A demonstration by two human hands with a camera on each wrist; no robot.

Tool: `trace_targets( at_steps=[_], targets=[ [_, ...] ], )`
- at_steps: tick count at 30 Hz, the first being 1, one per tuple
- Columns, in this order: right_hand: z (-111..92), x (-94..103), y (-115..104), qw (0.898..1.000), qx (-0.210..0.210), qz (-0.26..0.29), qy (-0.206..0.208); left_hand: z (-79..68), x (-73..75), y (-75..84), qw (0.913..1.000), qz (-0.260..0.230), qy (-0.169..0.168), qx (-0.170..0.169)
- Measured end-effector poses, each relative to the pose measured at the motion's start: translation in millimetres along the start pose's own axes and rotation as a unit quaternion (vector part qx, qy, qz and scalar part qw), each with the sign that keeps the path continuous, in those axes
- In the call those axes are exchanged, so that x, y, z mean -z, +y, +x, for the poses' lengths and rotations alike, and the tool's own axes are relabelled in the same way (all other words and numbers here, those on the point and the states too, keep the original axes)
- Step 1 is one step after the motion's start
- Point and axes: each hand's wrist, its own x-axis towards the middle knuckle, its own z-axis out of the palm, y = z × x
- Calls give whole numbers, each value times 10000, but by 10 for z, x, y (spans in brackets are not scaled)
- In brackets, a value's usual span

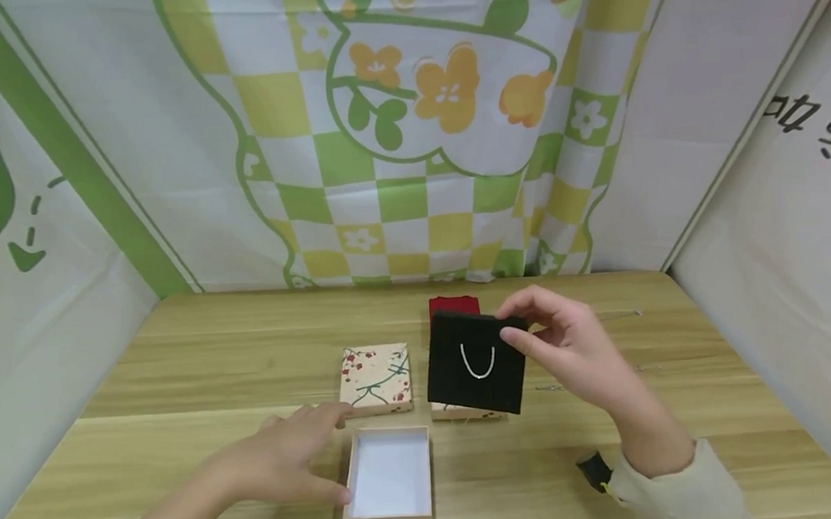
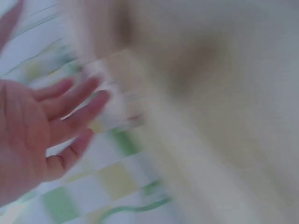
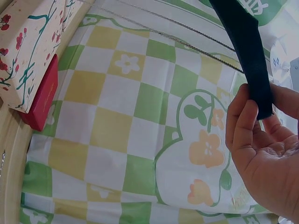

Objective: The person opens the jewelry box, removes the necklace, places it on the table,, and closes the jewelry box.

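Observation:
My right hand (image 1: 568,345) pinches the upper right corner of a black jewelry pad (image 1: 457,383), raised above the table. A silver chain (image 1: 480,376) loops across the pad's face; the right wrist view shows the pad (image 3: 252,56) edge-on, with chain (image 3: 187,44) trailing from it. Below and left lies an open box base (image 1: 394,472) with a white inside. My left hand (image 1: 285,458) is spread at its left side, thumb at the rim, fingertips near a floral lid (image 1: 375,379). The left wrist view is blurred; its hand (image 2: 28,130) holds nothing.
Behind the pad, mostly hidden, are another floral box (image 1: 469,414) and a red box (image 1: 455,304). Thin silver chains (image 1: 551,387) lie on the wooden table (image 1: 252,362) to the right. A small black object (image 1: 594,469) sits by the right sleeve. A patterned curtain (image 1: 412,197) hangs behind.

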Motion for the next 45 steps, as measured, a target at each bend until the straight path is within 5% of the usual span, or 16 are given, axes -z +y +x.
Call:
trace_targets(
  at_steps=[4,9,17,23,26,28,33,40,45],
  targets=[
    [-9,-47,9,9998,-59,154,-121,11,192,212,9982,-188,219,-519],
    [-20,-136,25,9993,-178,209,-265,175,232,391,9869,-1121,664,-952],
    [-9,-260,68,9979,-98,548,-342,442,144,522,9509,-2629,1057,-1242],
    [-28,-334,117,9990,-113,406,-160,569,75,529,9148,-3720,1181,-1037],
    [-47,-360,128,9974,609,-382,77,589,66,528,9074,-3978,1188,-660],
    [-66,-370,124,9831,1391,-1164,251,592,67,528,9053,-4053,1183,-456],
    [-111,-423,79,9179,2998,-2586,285,567,73,521,8976,-4248,1130,-326],
    [-94,-562,78,8578,3803,-3434,407,555,57,510,8914,-4403,1072,67],
    [-78,-630,112,8380,4023,-3661,441,565,58,492,8896,-4445,1053,-31]
  ],
)
